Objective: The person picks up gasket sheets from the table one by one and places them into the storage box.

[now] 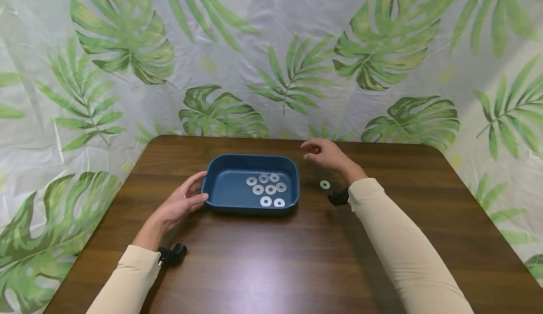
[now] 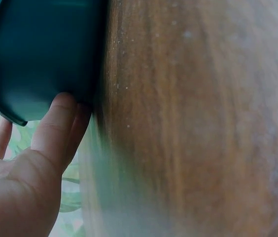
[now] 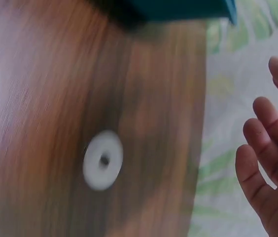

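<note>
A blue rectangular tray (image 1: pixel 229 209) stands on the wooden table, with several flat metal washers (image 1: pixel 270 189) lying in its right half. My left hand (image 1: pixel 180 205) holds the tray's left end, the thumb at the front corner and the fingers along the outer wall. In the left wrist view, fingertips (image 2: pixel 62 103) touch the tray's outer side (image 2: pixel 45 54). My right hand (image 1: pixel 328 156) hovers right of the tray with loosely bent fingers and holds nothing. A single washer (image 1: pixel 324 185) lies on the table below it, apart from the hand; the right wrist view shows this washer (image 3: pixel 103 160) blurred.
The dark wooden table (image 1: pixel 263 267) has its back edge just behind the tray. A leaf-patterned cloth (image 1: pixel 292 69) hangs behind it. A black wrist camera (image 1: pixel 173 254) sits on the left wrist, and another black camera (image 1: pixel 338 197) on the right.
</note>
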Demonstrator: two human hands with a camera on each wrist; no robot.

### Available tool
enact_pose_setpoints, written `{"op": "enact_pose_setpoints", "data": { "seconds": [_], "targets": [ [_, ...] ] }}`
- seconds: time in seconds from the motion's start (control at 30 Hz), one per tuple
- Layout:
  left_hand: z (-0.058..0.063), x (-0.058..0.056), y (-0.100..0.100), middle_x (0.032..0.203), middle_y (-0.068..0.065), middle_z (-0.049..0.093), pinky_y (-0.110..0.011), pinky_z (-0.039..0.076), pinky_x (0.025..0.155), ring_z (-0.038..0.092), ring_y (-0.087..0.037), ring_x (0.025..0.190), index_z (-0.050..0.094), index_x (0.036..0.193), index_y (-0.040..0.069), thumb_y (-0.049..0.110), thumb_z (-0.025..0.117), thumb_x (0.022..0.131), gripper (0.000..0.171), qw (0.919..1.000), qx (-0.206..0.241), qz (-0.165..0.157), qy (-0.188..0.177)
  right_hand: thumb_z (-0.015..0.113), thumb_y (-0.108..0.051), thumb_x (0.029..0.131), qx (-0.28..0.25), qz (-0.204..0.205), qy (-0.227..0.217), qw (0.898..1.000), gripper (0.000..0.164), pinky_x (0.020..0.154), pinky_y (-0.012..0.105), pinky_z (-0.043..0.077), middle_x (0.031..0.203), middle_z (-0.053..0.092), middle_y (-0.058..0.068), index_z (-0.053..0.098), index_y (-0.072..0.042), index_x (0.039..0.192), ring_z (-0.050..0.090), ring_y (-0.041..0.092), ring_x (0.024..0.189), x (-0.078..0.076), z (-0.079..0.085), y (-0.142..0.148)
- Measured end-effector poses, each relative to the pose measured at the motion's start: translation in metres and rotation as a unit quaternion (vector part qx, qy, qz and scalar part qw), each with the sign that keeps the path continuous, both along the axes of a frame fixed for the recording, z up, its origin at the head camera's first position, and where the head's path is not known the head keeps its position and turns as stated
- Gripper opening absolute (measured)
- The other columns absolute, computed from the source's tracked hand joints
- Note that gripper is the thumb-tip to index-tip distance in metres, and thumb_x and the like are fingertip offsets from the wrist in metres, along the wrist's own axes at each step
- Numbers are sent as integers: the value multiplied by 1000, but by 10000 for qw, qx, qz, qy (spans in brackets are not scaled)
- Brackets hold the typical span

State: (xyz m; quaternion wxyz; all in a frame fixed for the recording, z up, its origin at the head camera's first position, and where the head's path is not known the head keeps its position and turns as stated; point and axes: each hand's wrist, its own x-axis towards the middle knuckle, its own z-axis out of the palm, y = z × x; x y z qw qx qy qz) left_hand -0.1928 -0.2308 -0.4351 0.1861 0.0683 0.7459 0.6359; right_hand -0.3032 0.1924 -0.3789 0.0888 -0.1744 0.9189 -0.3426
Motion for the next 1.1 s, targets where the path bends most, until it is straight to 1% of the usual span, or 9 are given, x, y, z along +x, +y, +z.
{"op": "enact_pose_setpoints", "data": {
  "seconds": [0.17,0.27,0.4,0.5,0.6,0.73,0.83,1.0,1.1],
  "targets": [
    [0,0,1,160,-28,23,-46,40,112,46,-34,133,14,160,17,17,57,101,73,10000,-10,-39,52,61,-16,98,347,-101,-17,9993,37,99,52,47,135,58,24,58,-6,134,56,36,119,5,-8,26],
    [0,0,1,159,-28,24,-39,45,108,48,-33,131,15,159,17,16,57,101,73,10000,0,-18,59,61,-15,98,479,-102,-26,9988,37,98,52,47,133,59,24,59,-3,133,56,37,117,7,-16,40],
    [1,1,1,160,-27,23,-32,47,104,46,-35,133,15,159,17,16,58,100,73,10000,8,15,16,63,-16,95,545,151,30,9984,36,96,52,48,129,64,22,62,-3,129,59,37,114,9,-28,56],
    [1,2,1,160,-29,22,-31,47,104,44,-37,134,14,160,16,17,58,100,74,10000,9,-32,51,65,-18,94,584,499,113,9970,33,88,47,52,122,68,19,66,-3,124,62,35,108,14,-35,64],
    [1,1,2,160,-29,23,-29,48,102,45,-36,134,15,159,16,17,58,100,73,10000,28,-14,54,66,-17,93,643,642,-31,9959,33,87,46,53,123,69,18,67,-4,123,63,36,109,18,-40,67],
    [1,1,1,160,-27,23,-26,48,100,43,-36,135,15,159,17,15,57,100,73,10000,51,18,34,67,-14,92,758,598,-234,9951,38,97,52,49,129,64,20,64,-3,128,59,40,118,20,-45,66],
    [2,1,1,160,-27,23,-25,48,99,42,-37,136,14,159,17,14,56,101,72,10000,52,10,45,68,-13,92,852,587,-201,9944,39,100,54,46,132,60,21,64,-3,129,55,40,120,21,-48,65],
    [1,1,1,160,-28,23,-27,48,101,43,-37,135,14,160,17,15,57,101,72,10000,18,0,45,70,-11,90,923,666,19,9935,36,99,54,46,129,59,20,67,-5,126,54,37,117,23,-52,64],
    [1,1,1,160,-28,23,-27,48,101,44,-36,134,14,159,17,15,57,101,72,10000,1,7,17,71,-11,89,1080,716,142,9915,34,97,54,46,125,59,20,69,-7,123,54,36,113,24,-54,64]
  ]
}}
